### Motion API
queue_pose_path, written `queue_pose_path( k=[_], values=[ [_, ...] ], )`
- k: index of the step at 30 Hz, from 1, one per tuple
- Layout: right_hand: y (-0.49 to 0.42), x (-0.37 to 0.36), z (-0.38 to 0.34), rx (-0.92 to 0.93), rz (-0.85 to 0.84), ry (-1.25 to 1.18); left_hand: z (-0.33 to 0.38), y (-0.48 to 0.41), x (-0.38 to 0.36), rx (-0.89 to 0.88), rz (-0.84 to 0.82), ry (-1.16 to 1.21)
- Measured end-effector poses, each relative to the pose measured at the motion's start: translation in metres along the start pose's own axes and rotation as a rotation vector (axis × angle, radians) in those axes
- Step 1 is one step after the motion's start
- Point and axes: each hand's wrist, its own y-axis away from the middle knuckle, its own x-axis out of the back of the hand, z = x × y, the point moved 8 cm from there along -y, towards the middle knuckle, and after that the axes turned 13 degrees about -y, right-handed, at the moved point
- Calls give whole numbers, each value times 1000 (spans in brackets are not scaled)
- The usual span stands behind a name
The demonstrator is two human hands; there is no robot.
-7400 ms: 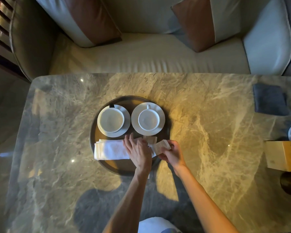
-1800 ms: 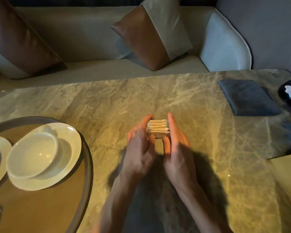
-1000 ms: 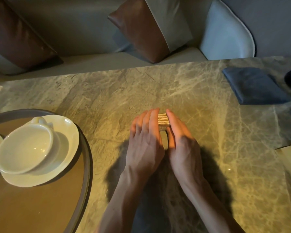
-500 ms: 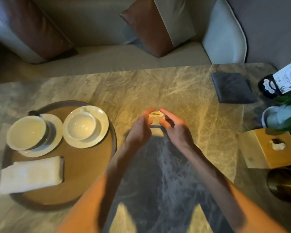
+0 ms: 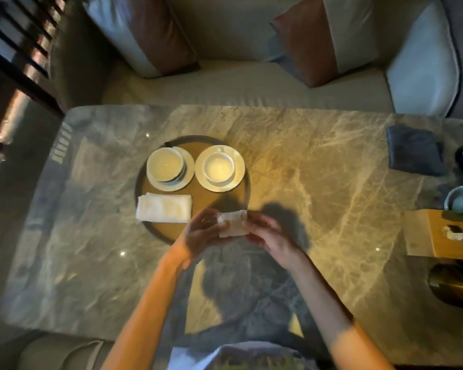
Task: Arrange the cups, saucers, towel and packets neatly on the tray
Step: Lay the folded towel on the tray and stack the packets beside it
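One round tray sits on the marble table, and everything below is placed from it. On its far half stand two white cups, one to the left and one to the right, each on its own saucer, left and right; the two saucers almost touch. One folded white towel lies on the near-left part, its left end reaching the rim.

The packets are a pale bundle held just above the tray's near-right rim; their number is too blurred to count and any print is unreadable. The left hand and right hand each pinch one end of it with curled fingers.

Bare tray surface shows right of the towel, nearer than the right saucer. To the right of the tray is open marble, then a dark folded cloth and a wooden tissue box near the table's right edge. Beyond the tray, two cushions lean on a sofa.
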Motion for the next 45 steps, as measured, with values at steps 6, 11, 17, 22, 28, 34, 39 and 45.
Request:
queue_pose_path(
  k=[6,11,17,22,28,34,39,45],
  values=[
    [4,-40,14,-48,-26,-12,6,18,32,-37,-98,55],
    [4,-51,9,-22,21,-8,7,14,44,9,-182,133],
    [-5,-45,12,27,228,107,16,-13,61,13,92,-475],
    [-35,-38,16,67,356,143,21,-42,58,-27,215,-762],
    [-69,-28,19,139,454,438,18,-58,56,-13,324,-849],
    [-83,-25,30,75,500,529,12,-62,59,-7,431,-870],
    [-81,-33,30,124,463,584,7,-65,60,11,439,-919],
    [-78,-35,26,159,441,577,9,-63,57,15,450,-971]
  ],
)
